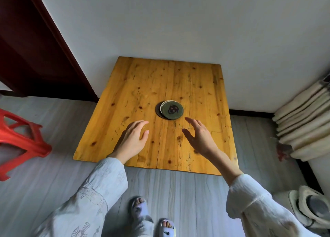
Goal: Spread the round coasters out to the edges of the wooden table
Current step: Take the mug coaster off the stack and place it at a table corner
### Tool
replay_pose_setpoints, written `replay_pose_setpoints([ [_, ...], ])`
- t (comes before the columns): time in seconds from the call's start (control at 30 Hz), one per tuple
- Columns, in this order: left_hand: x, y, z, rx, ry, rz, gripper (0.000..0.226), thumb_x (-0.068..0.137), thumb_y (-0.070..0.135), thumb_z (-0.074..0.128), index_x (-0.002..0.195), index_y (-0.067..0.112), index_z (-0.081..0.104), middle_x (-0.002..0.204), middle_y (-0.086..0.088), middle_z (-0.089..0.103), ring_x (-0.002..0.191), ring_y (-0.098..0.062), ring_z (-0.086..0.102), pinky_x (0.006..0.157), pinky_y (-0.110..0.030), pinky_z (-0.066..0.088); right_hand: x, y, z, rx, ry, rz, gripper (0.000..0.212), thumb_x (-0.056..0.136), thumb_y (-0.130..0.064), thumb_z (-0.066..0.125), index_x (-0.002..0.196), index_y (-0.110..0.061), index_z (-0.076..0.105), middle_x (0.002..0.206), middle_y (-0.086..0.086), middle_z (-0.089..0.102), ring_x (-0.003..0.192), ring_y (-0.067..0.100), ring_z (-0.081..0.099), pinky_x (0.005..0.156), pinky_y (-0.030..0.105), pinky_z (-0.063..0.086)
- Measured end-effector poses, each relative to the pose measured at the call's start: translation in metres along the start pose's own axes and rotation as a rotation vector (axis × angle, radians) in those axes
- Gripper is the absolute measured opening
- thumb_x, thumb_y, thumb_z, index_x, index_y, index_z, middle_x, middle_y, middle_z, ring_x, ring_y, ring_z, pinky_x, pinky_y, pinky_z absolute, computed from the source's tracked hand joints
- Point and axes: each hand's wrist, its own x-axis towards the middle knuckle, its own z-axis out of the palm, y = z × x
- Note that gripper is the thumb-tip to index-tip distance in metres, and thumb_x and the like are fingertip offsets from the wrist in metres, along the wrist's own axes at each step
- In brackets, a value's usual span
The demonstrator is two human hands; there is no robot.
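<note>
A small stack of round coasters (170,109) lies near the middle of the wooden table (125,86). The top one is dark green with a dark printed figure; a darker one peeks out at its left side. My left hand (132,138) hovers over the table just below and left of the stack, fingers apart, holding nothing. On the other side, my right hand (200,136) is below and right of the stack, also with spread fingers and nothing in it. Neither hand touches the coasters.
The table's far edge stands against a white wall. A red plastic stool (19,138) is on the floor at the left. Folded cream bedding (303,119) is piled at the right, with a white slipper (310,206) below it. My sandalled feet (151,217) stand before the table.
</note>
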Motion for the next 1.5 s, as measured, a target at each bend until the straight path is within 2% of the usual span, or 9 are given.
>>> replay_pose_setpoints([
  [0.33,0.114,-0.090,0.061,-0.035,-0.330,-0.143,0.047,0.094,0.024,0.039,0.139,0.018,0.031,0.153,0.000,0.021,0.141,-0.017,0.019,0.111,-0.031,0.021,0.108,0.059,0.083,-0.061,-0.110,0.218,0.050,0.092,-0.030,0.049,0.138,-0.014,0.037,0.138,0.013,0.049,0.127,0.028,0.046,0.102,0.040,0.043],
  [0.6,0.172,-0.169,0.128,0.279,-0.553,-0.154,0.068,0.091,0.043,0.038,0.144,0.033,-0.003,0.154,-0.002,-0.025,0.140,-0.024,-0.025,0.114,-0.056,-0.009,0.201,0.117,0.122,-0.163,-0.157,0.346,0.043,0.093,-0.027,0.047,0.134,-0.013,0.044,0.136,0.013,0.052,0.119,0.032,0.053,0.090,0.041,0.050],
  [0.7,0.169,-0.183,0.143,0.445,-0.576,-0.140,0.084,0.084,0.057,0.039,0.135,0.037,-0.025,0.146,-0.002,-0.038,0.138,-0.026,-0.030,0.109,-0.059,-0.013,0.238,0.124,0.133,-0.227,-0.183,0.269,0.056,0.089,-0.032,0.051,0.140,-0.015,0.034,0.147,0.012,0.037,0.133,0.030,0.037,0.099,0.043,0.044],
  [0.8,0.164,-0.190,0.152,0.534,-0.542,-0.117,0.093,0.080,0.062,0.041,0.126,0.037,-0.036,0.140,-0.002,-0.041,0.132,-0.026,-0.034,0.109,-0.061,-0.010,0.267,0.130,0.147,-0.312,-0.353,0.163,0.080,0.083,-0.042,0.058,0.147,-0.020,0.016,0.158,0.006,0.014,0.146,0.027,0.008,0.118,0.046,0.017],
  [0.9,0.164,-0.189,0.152,0.549,-0.531,-0.107,0.094,0.079,0.063,0.042,0.126,0.037,-0.035,0.140,-0.001,-0.039,0.133,-0.026,-0.032,0.110,-0.061,-0.008,0.283,0.135,0.151,-0.403,-0.450,0.098,0.091,0.078,-0.050,0.062,0.148,-0.023,0.009,0.159,0.005,0.009,0.146,0.027,0.005,0.121,0.047,0.010],
  [1.2,0.164,-0.187,0.150,0.529,-0.500,-0.100,0.095,0.078,0.061,0.046,0.130,0.037,-0.030,0.145,-0.002,-0.033,0.133,-0.027,-0.030,0.110,-0.061,-0.005,0.287,0.115,0.146,-0.552,-0.383,0.126,0.092,0.066,-0.048,0.074,0.140,-0.016,0.028,0.140,0.014,0.035,0.129,0.032,0.031,0.106,0.048,0.031],
  [1.3,0.164,-0.182,0.147,0.467,-0.489,-0.119,0.093,0.077,0.056,0.053,0.141,0.036,-0.012,0.153,-0.003,-0.022,0.141,-0.027,-0.020,0.111,-0.060,-0.003,0.281,0.112,0.138,-0.575,-0.355,0.144,0.072,0.073,-0.040,0.069,0.134,-0.014,0.041,0.132,0.016,0.042,0.122,0.033,0.036,0.098,0.048,0.035],
  [1.4,0.169,-0.168,0.144,0.317,-0.408,-0.204,0.073,0.082,0.039,0.057,0.143,0.029,0.018,0.158,-0.002,-0.004,0.144,-0.025,-0.008,0.114,-0.054,0.001,0.254,0.105,0.133,-0.306,-0.367,0.214,0.039,0.087,-0.023,0.053,0.126,-0.015,0.054,0.124,0.016,0.049,0.110,0.034,0.051,0.088,0.045,0.048],
  [1.5,0.164,-0.149,0.144,0.160,-0.311,-0.255,0.057,0.085,0.025,0.056,0.137,0.019,0.034,0.151,-0.008,0.025,0.140,-0.026,0.020,0.112,-0.043,0.024,0.212,0.097,0.136,-0.144,-0.413,0.283,0.030,0.089,-0.016,0.049,0.116,-0.013,0.062,0.113,0.015,0.058,0.098,0.033,0.058,0.076,0.040,0.053],
])
